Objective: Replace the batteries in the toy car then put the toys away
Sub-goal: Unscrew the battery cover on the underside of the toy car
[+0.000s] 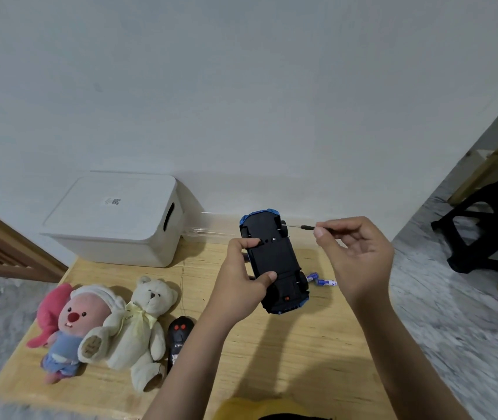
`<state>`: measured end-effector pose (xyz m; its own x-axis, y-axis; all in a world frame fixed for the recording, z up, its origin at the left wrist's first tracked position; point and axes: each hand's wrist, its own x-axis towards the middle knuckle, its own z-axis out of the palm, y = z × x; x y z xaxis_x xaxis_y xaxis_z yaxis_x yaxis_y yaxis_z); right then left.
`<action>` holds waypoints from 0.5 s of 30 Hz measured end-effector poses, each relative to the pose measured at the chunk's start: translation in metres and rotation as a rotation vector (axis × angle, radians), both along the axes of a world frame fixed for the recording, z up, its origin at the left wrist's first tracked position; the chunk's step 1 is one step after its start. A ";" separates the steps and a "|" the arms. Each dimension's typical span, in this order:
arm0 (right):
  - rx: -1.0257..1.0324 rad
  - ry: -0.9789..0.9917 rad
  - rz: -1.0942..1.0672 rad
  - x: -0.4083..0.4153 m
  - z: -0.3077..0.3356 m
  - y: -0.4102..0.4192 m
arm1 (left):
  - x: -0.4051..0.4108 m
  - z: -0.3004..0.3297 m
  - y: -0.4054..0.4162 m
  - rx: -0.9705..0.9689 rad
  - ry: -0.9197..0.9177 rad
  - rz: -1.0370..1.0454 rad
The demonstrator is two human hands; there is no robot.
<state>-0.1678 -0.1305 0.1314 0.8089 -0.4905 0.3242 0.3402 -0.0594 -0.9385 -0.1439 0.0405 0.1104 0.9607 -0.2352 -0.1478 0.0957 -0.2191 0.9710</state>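
Now the toy car (275, 262) is gripped in the left hand (241, 283), turned underside up and lifted clear above the wooden table (302, 359); the thumb is pressed on the black chassis and the fingers are curled round the car's far edge. A thin screwdriver (300, 227) is pinched by the fingertips of the right hand (353, 256), and its shaft is pointed level at the car's upper end, beside a wheel. Whether the tip is seated in a screw cannot be told.

Just behind the car's lower end, two blue-and-white batteries (320, 280) are seen lying on the table, partly hidden by the car.

Further left, a black remote control (179, 338) with two red buttons is laid flat, partly covered by the left forearm. Beside it a cream teddy bear (144, 325) is laid on its back, and next to that, touching it, a pink plush toy (66, 325) in blue clothing. At the back of the table, against the wall, a white storage box (114, 222) is set with its lid closed.
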 end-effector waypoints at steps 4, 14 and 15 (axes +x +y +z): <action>0.059 0.124 -0.022 -0.015 -0.025 -0.013 | -0.006 -0.013 0.007 0.019 0.050 0.039; -0.253 0.656 -0.136 -0.066 -0.127 -0.036 | -0.026 -0.035 0.022 0.106 0.121 0.071; -0.285 0.701 -0.141 -0.069 -0.137 -0.037 | -0.028 -0.036 0.022 0.114 0.124 0.068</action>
<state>-0.2364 -0.1676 -0.0054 0.8079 -0.5786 -0.1120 -0.3573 -0.3298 -0.8738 -0.1718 0.0629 0.0745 0.9464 -0.1452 -0.2885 0.2318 -0.3164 0.9199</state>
